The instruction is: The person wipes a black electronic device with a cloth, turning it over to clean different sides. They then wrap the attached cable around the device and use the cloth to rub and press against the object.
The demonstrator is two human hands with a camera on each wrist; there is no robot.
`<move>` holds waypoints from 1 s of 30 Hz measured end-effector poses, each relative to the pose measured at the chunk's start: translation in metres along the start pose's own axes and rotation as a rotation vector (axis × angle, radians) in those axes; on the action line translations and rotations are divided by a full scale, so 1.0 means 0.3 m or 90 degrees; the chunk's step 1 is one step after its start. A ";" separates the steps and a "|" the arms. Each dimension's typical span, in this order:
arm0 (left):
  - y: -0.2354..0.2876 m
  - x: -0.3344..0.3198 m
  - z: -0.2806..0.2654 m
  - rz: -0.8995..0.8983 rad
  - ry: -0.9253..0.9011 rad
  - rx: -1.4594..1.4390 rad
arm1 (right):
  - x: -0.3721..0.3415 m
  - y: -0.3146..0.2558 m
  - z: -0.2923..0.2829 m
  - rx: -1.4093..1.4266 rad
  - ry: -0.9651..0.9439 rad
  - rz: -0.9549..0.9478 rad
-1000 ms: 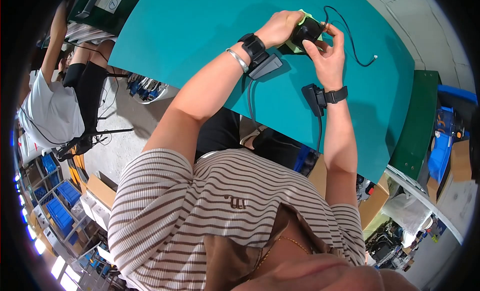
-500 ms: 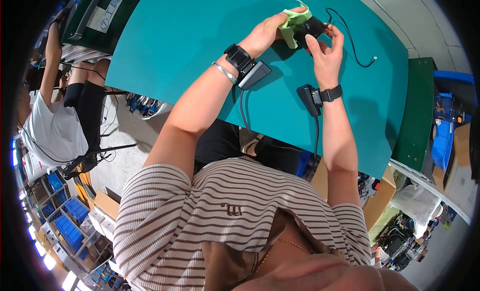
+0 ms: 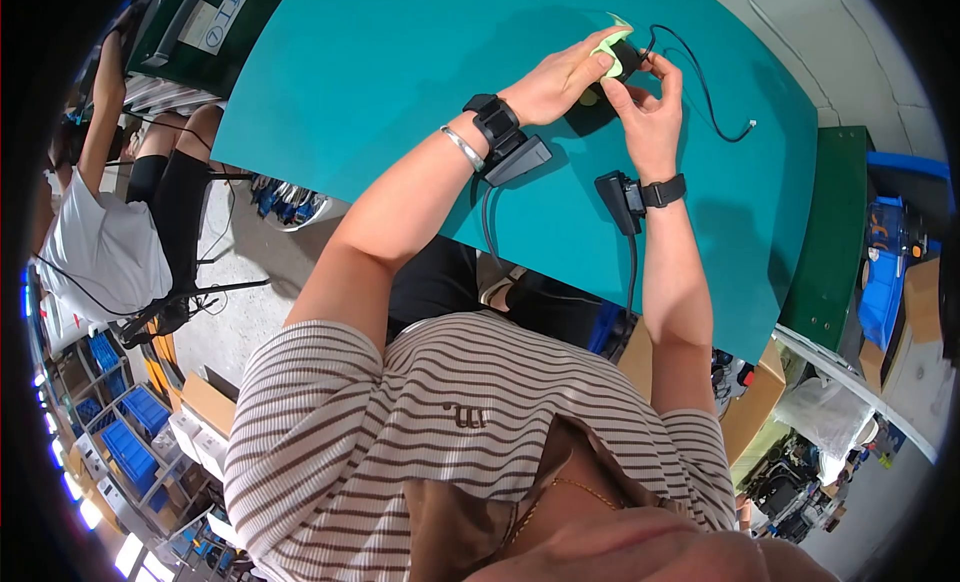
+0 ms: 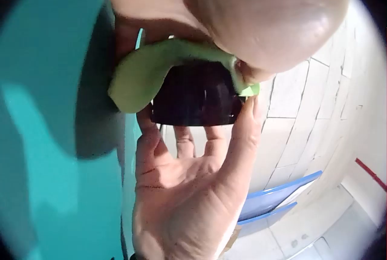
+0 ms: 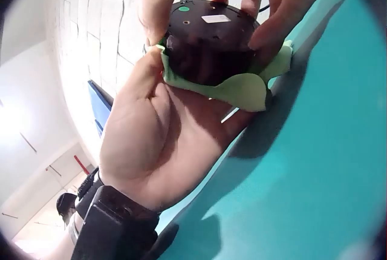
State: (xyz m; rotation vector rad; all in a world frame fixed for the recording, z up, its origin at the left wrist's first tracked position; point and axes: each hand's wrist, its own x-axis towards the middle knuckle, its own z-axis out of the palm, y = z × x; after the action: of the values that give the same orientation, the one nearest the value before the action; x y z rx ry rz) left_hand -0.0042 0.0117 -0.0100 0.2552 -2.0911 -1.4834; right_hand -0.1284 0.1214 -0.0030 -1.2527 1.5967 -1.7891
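Observation:
A round black device [image 5: 208,42] with a thin cable [image 3: 708,87] is held between both hands above the table. Its flat face carries a white label [image 5: 216,19] and a small green sticker [image 5: 184,9]. My left hand [image 3: 553,84] holds a light green cloth [image 4: 142,75] against the device's side, thumb bent over the cloth's edge. From the opposite side my right hand [image 3: 652,122] grips the device's rim, the thumb on one side and fingers on the other. In the right wrist view, the cloth hangs below the device, over the left palm.
The green tabletop [image 3: 400,82] spreads under both hands, and the cable's white plug [image 3: 752,124] lies on its right part. A pale wall [image 3: 800,42] stands close behind. Another person [image 3: 105,232] sits at the left. Blue bins [image 3: 882,282] are at the right.
Half a second ago the left hand was farther left, with the cloth spread loose beside the device. Now it has moved back in, and the cloth lies against the device. The right hand keeps its grip.

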 end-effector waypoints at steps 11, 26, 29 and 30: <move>0.012 0.005 0.001 -0.063 0.030 -0.033 | -0.005 -0.009 0.009 -0.086 -0.044 -0.042; -0.005 0.013 -0.003 -0.099 0.000 -0.030 | -0.011 -0.001 0.012 -0.057 -0.051 -0.031; -0.012 0.014 -0.004 -0.094 0.001 -0.026 | -0.014 0.000 0.012 -0.030 -0.049 -0.005; -0.014 0.014 -0.005 -0.089 -0.002 -0.022 | -0.014 -0.003 0.012 -0.030 -0.049 -0.005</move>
State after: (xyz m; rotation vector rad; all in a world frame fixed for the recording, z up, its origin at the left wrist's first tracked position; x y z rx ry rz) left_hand -0.0075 0.0072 -0.0121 0.3939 -2.0853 -1.5998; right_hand -0.1230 0.1232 -0.0038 -1.3349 1.6020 -1.6960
